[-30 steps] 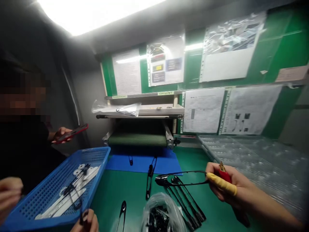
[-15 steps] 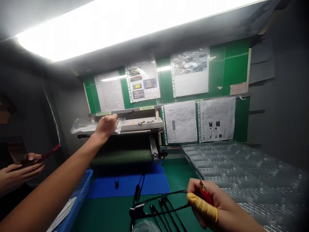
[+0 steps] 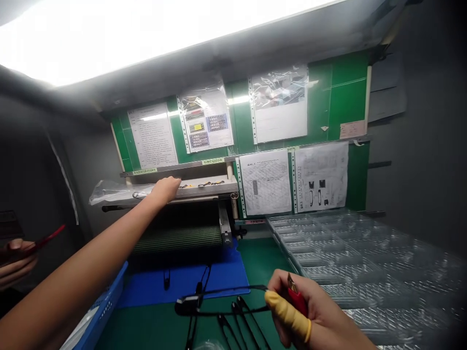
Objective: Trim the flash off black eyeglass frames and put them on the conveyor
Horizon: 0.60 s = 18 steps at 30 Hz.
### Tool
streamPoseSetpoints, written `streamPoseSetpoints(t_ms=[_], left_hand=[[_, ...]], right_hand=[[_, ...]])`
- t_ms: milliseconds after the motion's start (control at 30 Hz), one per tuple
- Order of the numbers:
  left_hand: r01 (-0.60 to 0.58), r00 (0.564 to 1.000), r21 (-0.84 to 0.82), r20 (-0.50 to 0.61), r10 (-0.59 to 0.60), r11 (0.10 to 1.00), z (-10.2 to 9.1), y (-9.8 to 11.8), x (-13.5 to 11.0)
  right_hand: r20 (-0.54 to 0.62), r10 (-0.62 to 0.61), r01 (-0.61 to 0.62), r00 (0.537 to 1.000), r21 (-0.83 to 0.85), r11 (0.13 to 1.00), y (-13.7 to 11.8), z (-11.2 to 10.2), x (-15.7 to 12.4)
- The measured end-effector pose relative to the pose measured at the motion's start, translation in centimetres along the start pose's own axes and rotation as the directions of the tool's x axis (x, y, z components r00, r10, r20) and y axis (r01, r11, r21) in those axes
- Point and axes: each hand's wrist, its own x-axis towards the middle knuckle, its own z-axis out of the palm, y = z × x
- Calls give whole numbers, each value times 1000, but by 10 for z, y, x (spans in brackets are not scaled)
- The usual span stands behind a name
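My left hand point(image 3: 166, 188) is stretched out to the upper conveyor shelf point(image 3: 204, 188), knuckles up, its fingertips hidden over the shelf edge beside small black parts point(image 3: 209, 184). My right hand point(image 3: 310, 316) is low at the right, closed on a red-handled cutter point(image 3: 295, 294) and on a black cable part point(image 3: 204, 304) pinched under a yellow finger cot point(image 3: 288, 315). More black cable parts point(image 3: 237, 325) lie on the green bench below it.
A green ribbed conveyor belt point(image 3: 178, 238) runs under the shelf, with a blue mat point(image 3: 189, 279) in front. A blue basket point(image 3: 102, 316) is at the lower left. Clear plastic trays point(image 3: 346, 257) fill the right side. Another person's hands point(image 3: 14, 260) hold a red phone at the far left.
My left arm left the blue basket and reached up to the shelf, then lowered onto its edge. The view tilted upward and rightwards. My right hand kept its grip.
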Motion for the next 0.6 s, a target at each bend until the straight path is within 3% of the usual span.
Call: streamPoseSetpoints(t_ms=[67,133,267,333,367,400,467,533,600], left_hand=[[29,1000,-66,-5,-29,997,-9,0,-15],[67,998,-150,15,-65,986,-9,7,-47],[173,973,-404,213,-91,898,12,44,-158],[386,920,-715,249,-304,583,21,67,-213],[426,880,-798,255,-401,426,22,76,-233],[438,832,-845,253,-494,305,22,83,-247],[426,740,-884,219,-636,192,17,87,-260],[435,691,-882,198,-695,180,8,80,-260],[470,688,-865,237,-685,172,0,67,-259]], right_hand=[[-74,-26,31,997,66,997,0,8,3],[-150,-98,122,984,158,980,4,20,10],[-170,-153,204,973,347,915,27,55,26],[-117,-134,170,984,386,907,40,75,31],[-91,-113,139,989,384,913,46,85,31],[-70,-83,103,994,373,922,51,94,30],[-27,-18,26,999,342,939,59,112,25],[22,53,-58,998,335,941,64,127,18],[78,107,-127,991,336,933,67,138,12]])
